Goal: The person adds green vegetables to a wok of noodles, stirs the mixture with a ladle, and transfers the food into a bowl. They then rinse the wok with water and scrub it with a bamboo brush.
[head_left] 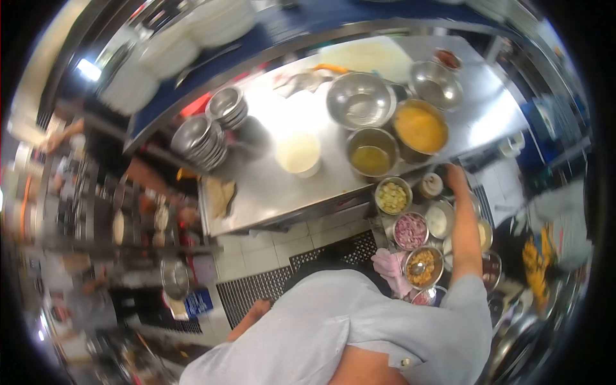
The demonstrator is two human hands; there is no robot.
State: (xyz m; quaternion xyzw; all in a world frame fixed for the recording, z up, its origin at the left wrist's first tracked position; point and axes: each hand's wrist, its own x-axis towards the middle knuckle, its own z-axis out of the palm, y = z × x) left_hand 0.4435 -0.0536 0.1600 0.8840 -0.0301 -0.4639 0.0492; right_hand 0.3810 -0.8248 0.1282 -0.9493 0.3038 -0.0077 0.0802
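My right arm reaches out to the right side, and my right hand (457,179) is beside a small container with a pale round top (431,185). Its fingers are partly hidden, so a grip cannot be made out. Around that arm stand steel containers of chopped pale-green pieces (393,196), sliced purple onions (410,231) and a white food (439,219). A bowl of orange-brown food (422,267) has a spoon in it. My left hand (259,309) hangs low by my side, away from the counter, its fingers too small and blurred to read.
The steel counter (256,205) carries a pot of orange liquid (420,128), a pot of yellowish liquid (372,153), a large steel bowl (360,100), a white tub (299,155) and stacked steel bowls (200,142). Pink gloves (389,266) lie near the containers. Other people stand at left.
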